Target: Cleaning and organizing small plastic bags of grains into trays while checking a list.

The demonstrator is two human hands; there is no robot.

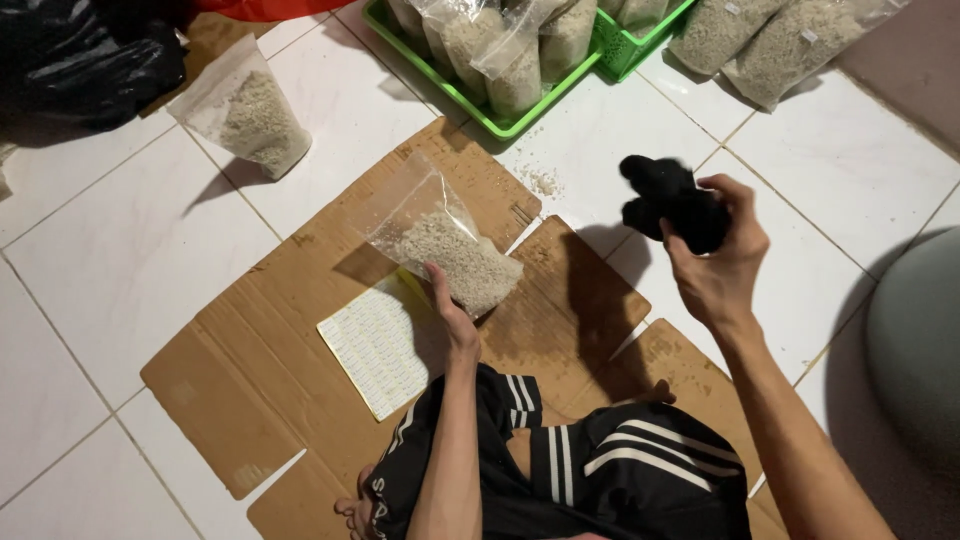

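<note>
My left hand [452,313] rests against a clear plastic bag of pale grain [443,248] that stands on flattened cardboard [250,340]; the fingers touch the bag's lower side. My right hand [716,258] is raised above the floor and is closed around a black, lumpy object [668,203], blurred. A sheet of small pale stickers [378,345] lies on the cardboard just left of my left hand.
A second grain bag [245,110] stands on white floor tiles at upper left. Green baskets [497,124] packed with grain bags sit at the top, more bags [770,40] beside them. A black bag [80,60] fills the top-left corner. My legs in black striped shorts [600,470] are below.
</note>
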